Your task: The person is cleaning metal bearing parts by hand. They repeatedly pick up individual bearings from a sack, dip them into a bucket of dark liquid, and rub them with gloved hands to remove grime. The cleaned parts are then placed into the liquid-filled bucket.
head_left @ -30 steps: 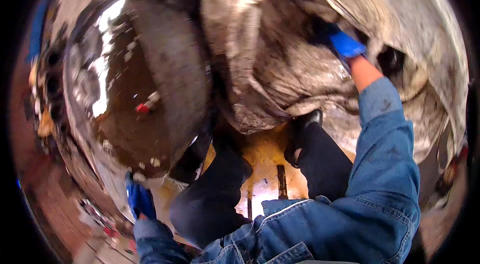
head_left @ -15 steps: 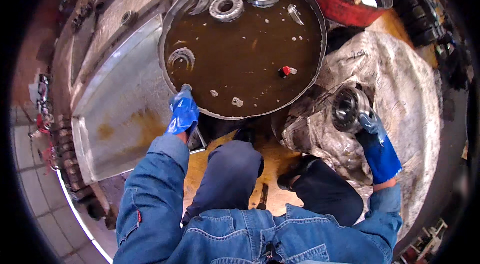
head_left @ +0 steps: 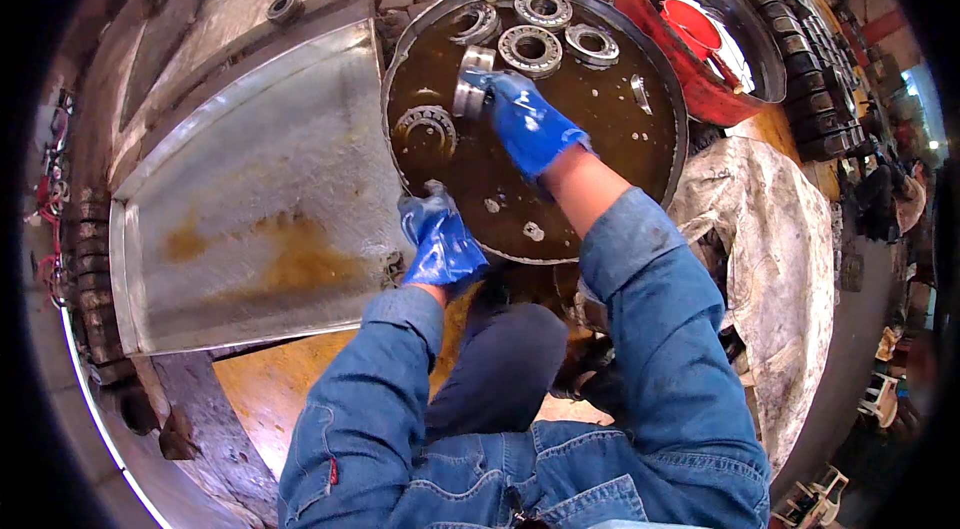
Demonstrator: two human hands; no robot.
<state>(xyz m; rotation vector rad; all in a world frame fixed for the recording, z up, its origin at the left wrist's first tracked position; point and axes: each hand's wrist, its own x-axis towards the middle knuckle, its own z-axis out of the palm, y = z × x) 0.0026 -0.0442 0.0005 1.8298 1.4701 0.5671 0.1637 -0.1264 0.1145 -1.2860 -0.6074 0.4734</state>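
Note:
My right hand (head_left: pixel 528 122), in a blue rubber glove, is closed on a steel roller bearing (head_left: pixel 470 87), tilted on edge over the far left part of a round tub of brown liquid. My gloved left hand (head_left: pixel 438 234) grips the tub's rim (head_left: pixel 530 259) at the near left. Beyond the held bearing, several more bearings, one a silver bearing (head_left: pixel 530 51), stand partly out of the liquid. Another bearing (head_left: pixel 428 132) lies half sunk by the left wall. A thin curved metal piece (head_left: pixel 640 95) shows at the right. My right glove hides part of the liquid.
A sloped metal tray (head_left: pixel 240 199) with brown stains adjoins the tub on the left. At the far right stands a red basin (head_left: pixel 650 59) holding a red scoop (head_left: pixel 692 27). A stained white cloth (head_left: pixel 775 259) lies right of the tub. A small ring (head_left: pixel 285 9) sits beyond the tray.
My right hand has carried the bearing from above the cloth on the right, leftward and away from me, over the tub. My left hand stays at the rim. The view has shifted.

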